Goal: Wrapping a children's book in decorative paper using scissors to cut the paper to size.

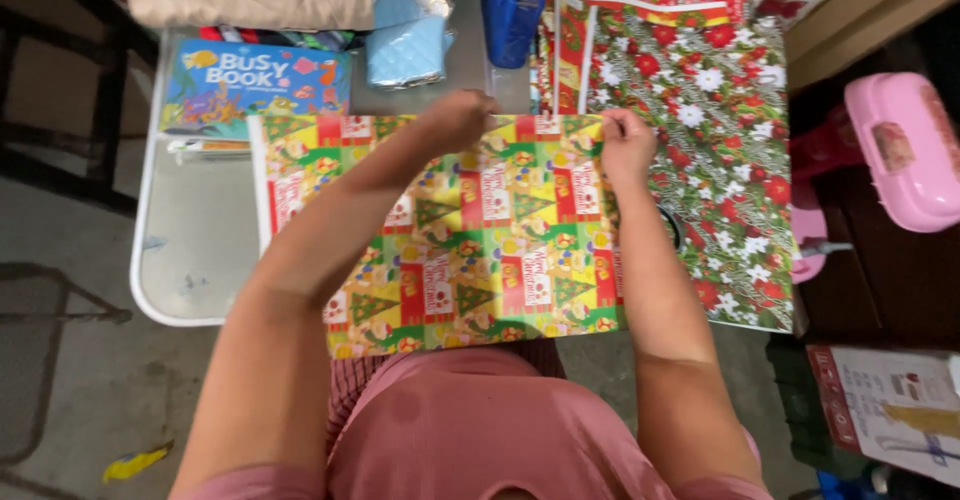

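Two hands (540, 130) pinch patchwork wrapping paper's (470, 250) far edge | fingertips hidden | near edge overhangs table (190, 260)

A children's book (255, 82) is lying at the table's (190, 250) back left corner, a blue quilted pouch (405, 45) sitting beside it along the back edge. Floral paper (715, 150) is covering the right side. A pink case (905, 145) is sitting off the right edge

A grey table (190, 250) carries 2 wrapping sheets (480, 250), a children's book (255, 85) and a blue pouch (405, 45).
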